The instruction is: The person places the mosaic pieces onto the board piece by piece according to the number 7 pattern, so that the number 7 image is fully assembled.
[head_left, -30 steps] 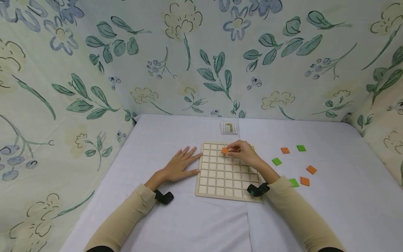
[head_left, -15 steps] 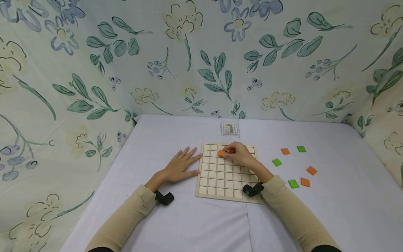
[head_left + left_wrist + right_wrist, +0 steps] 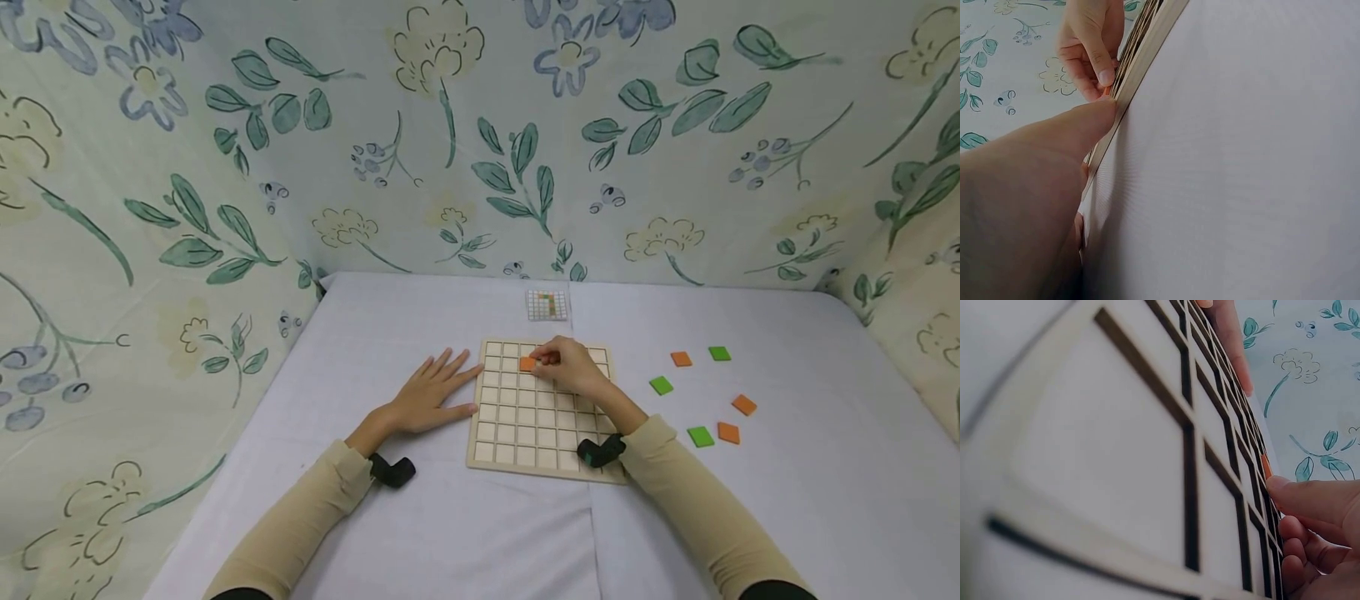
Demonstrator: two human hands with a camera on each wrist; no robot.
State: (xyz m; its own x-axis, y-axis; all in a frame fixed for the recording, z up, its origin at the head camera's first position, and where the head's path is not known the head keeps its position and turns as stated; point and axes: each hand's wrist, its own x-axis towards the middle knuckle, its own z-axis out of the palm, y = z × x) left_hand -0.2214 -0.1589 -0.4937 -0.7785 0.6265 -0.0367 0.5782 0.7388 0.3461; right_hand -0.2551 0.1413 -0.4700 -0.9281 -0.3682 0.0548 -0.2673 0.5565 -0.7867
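Observation:
A wooden grid board (image 3: 506,454) lies on the white cloth in the head view. My right hand (image 3: 573,367) reaches over its far half and pinches an orange square tile (image 3: 527,364) by its right side. That tile sits at a cell in the second row from the far edge, third from the left. In the right wrist view the thumb (image 3: 1313,499) meets the tile's edge; whether the tile lies fully flat is hidden. My left hand (image 3: 427,396) rests spread on the cloth, with fingertips and thumb touching the board's left edge.
Right of the board lie loose tiles, among them a green tile (image 3: 661,385) and an orange tile (image 3: 681,359). Beyond the board's far edge is a small card (image 3: 547,305) printed with a coloured grid. A floral cloth (image 3: 450,125) hangs behind the table.
My right hand has carried the orange tile slightly left and toward me, down to a cell of the board; over the last half second it barely moves. My left hand stays put.

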